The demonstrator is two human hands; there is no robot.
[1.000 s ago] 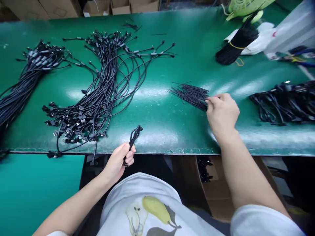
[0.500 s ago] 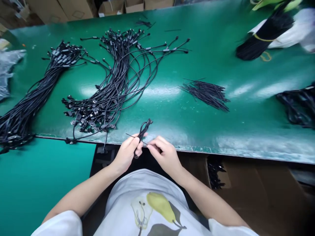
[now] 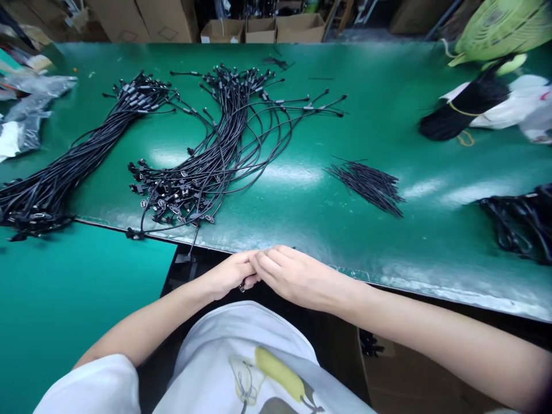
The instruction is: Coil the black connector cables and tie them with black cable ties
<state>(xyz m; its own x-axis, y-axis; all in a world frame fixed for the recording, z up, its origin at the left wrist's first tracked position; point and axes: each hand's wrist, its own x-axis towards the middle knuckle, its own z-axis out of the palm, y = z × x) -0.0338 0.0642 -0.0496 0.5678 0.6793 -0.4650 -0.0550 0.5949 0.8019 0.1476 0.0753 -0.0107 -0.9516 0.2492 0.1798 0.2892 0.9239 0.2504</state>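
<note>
left hand [image 3: 228, 275] | grip clamped on black cable connector [image 3: 242, 287] | right hand [image 3: 297, 278] overlapping it, grip unclear | both at green bench mat [image 3: 414, 273] edge

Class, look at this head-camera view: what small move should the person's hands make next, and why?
Probably part the hands slightly. The left hand and right hand are pressed together by the edge of the green workbench, hiding what they hold; only a small black connector shows, so a gap would allow a check.

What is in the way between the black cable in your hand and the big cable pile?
Nothing visible is: only the edge of the green mat lies between the black cable end in the left hand and the cable pile.
</note>
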